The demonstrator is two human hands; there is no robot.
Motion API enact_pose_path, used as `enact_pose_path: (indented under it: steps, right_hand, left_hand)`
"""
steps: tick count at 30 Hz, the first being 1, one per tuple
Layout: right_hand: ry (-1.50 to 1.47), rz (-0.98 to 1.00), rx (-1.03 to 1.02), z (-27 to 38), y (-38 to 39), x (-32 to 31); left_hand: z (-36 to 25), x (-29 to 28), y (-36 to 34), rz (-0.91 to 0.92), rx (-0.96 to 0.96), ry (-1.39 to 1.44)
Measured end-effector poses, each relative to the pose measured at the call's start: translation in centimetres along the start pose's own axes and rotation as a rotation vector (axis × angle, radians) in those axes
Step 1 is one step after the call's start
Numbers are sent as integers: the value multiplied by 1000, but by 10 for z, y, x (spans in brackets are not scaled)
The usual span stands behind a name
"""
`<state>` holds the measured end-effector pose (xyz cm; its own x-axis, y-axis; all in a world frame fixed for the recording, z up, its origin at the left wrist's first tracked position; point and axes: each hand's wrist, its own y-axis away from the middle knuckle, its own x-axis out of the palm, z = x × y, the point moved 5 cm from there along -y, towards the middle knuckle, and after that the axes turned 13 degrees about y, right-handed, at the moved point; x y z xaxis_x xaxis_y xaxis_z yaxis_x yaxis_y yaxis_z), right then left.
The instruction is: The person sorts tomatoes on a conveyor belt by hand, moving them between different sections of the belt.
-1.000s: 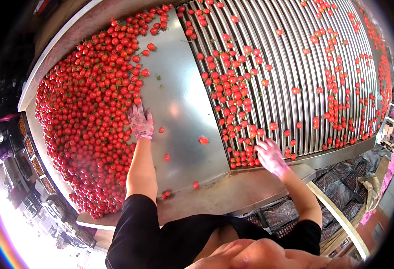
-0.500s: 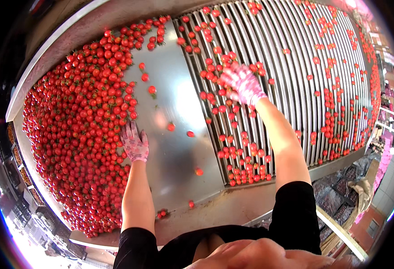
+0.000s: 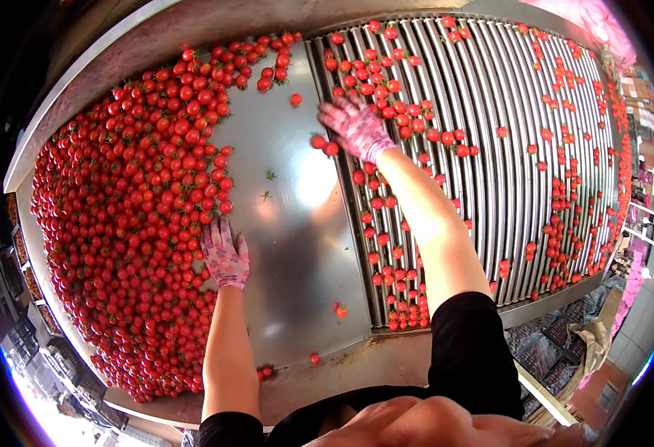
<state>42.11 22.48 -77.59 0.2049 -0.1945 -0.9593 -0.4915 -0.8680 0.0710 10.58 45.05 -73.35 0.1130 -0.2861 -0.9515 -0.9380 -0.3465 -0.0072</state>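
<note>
A large heap of cherry tomatoes (image 3: 133, 216) fills the left part of a metal table. My left hand (image 3: 225, 252), in a pink patterned glove, lies with fingers stretched against the heap's right edge. Over the border between the smooth metal plate (image 3: 290, 261) and the roller conveyor (image 3: 476, 89) is my right hand (image 3: 357, 130), gloved alike, fingers extended and apart. Two loose tomatoes (image 3: 324, 144) sit by its fingertips on the plate's edge. More tomatoes (image 3: 386, 93) lie on the rollers just beyond and right of that hand. Neither hand grips anything.
A raised metal rim (image 3: 81, 82) bounds the heap at the far left. Small green stem bits (image 3: 267, 197) and a few stray tomatoes (image 3: 340, 309) lie on the plate. Crates with dark contents (image 3: 547, 343) stand at the lower right, beside a wooden bar (image 3: 547, 395).
My right hand has moved left, from over the rollers to the plate's edge. Tomatoes on the rollers have shifted, and several have left the plate's middle. My left hand has stayed nearly still.
</note>
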Motion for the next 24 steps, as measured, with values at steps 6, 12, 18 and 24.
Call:
enact_pose_path:
  steps: [6, 12, 18, 24]
  right_hand:
    - [237, 411, 611, -138, -13, 0]
    - [255, 201, 637, -160, -6, -2]
    - [132, 203, 435, -62, 74, -9]
    - [-55, 417, 175, 63, 282, -52]
  left_hand:
    - [-3, -2, -2, -16, 41, 36]
    - [-4, -2, -1, 13, 4, 32]
    - [-4, -1, 1, 9, 37, 1]
    - [-6, 1, 1, 32, 32, -27]
